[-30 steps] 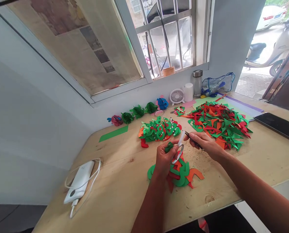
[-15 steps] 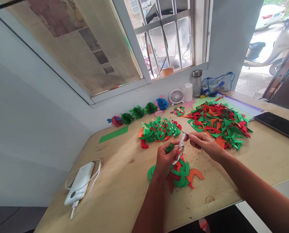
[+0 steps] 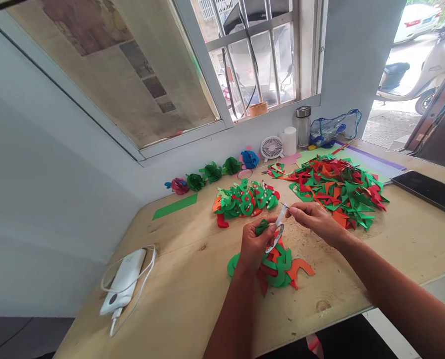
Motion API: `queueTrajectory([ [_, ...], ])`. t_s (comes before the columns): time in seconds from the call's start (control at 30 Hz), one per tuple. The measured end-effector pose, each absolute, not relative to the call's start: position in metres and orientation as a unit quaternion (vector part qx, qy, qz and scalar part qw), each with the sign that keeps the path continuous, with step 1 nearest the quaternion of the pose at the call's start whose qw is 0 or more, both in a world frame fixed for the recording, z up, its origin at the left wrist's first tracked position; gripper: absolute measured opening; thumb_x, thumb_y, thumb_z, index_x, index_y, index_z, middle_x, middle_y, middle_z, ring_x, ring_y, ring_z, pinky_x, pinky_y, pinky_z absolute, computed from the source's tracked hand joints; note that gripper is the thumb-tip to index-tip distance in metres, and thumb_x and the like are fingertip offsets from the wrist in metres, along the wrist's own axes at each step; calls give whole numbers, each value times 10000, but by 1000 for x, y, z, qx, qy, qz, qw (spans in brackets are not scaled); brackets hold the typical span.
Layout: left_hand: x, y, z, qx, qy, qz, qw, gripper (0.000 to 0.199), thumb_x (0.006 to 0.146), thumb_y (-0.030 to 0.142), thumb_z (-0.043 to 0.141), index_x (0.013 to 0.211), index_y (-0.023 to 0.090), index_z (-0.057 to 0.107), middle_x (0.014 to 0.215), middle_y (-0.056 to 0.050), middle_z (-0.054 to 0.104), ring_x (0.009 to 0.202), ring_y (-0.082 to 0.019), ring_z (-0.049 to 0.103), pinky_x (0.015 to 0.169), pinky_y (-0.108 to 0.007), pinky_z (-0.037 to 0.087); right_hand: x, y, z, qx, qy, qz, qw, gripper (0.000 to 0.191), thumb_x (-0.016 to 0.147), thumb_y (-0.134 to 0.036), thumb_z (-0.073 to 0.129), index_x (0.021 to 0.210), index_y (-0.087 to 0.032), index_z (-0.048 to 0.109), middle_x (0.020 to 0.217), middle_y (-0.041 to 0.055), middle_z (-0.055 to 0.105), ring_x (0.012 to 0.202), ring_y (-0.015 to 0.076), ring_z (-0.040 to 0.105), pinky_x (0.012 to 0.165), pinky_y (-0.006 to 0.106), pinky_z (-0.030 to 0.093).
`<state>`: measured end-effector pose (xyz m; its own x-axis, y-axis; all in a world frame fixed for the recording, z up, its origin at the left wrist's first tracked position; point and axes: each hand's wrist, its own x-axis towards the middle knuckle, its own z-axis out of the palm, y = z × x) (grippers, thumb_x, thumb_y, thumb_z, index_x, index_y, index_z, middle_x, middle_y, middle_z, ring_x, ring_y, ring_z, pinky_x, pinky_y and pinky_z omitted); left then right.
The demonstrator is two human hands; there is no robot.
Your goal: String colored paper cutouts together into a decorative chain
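My left hand (image 3: 255,240) is closed on a roll of white tape (image 3: 276,245), with a folded dark green paper piece (image 3: 261,227) pinched in the same fingers. A short strip of tape (image 3: 281,216) sticks up from the roll toward my right hand (image 3: 311,218). That hand is closed in a pinch around a thin dark pointed tool (image 3: 284,205), its tip at the strip's upper end; its kind is too small to make out. Below my left hand lies a pile of curved green, red and orange paper pieces (image 3: 280,271). Beyond it are similar pieces bearing white tape bits (image 3: 245,199).
A large heap of paper scraps (image 3: 342,192) lies to the right, near a black phone (image 3: 430,192). A small white fan (image 3: 272,148), a glass bottle (image 3: 303,128) and paper ornaments (image 3: 212,172) line the wall. A white power bank with cable (image 3: 127,279) rests at left.
My right hand has shifted slightly, and the dark tool shows less between its fingers. My left hand stays almost still with the tape roll and green piece.
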<state>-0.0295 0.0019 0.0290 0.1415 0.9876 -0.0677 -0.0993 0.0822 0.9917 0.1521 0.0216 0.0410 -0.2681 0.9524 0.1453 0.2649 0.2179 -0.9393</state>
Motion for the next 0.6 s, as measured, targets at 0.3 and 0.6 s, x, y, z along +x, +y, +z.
queueTrajectory([
  [0.3, -27, 3, 28, 487, 457, 486, 563, 367, 658, 427, 697, 894, 146, 689, 454, 57, 443, 417, -51, 370, 418, -178, 279, 153, 23, 41, -472, -707, 347, 396, 401, 861, -468, 419, 740, -171, 659, 535, -36, 369, 499, 89, 306, 470, 242, 222],
  [0.6, -26, 4, 26, 487, 460, 498, 551, 324, 681, 414, 687, 851, 138, 671, 449, 67, 412, 402, -43, 360, 412, -173, 281, 149, 24, 39, -480, -707, 316, 412, 364, 861, -453, 440, 795, -154, 638, 571, -31, 376, 529, 93, 315, 479, 242, 228],
])
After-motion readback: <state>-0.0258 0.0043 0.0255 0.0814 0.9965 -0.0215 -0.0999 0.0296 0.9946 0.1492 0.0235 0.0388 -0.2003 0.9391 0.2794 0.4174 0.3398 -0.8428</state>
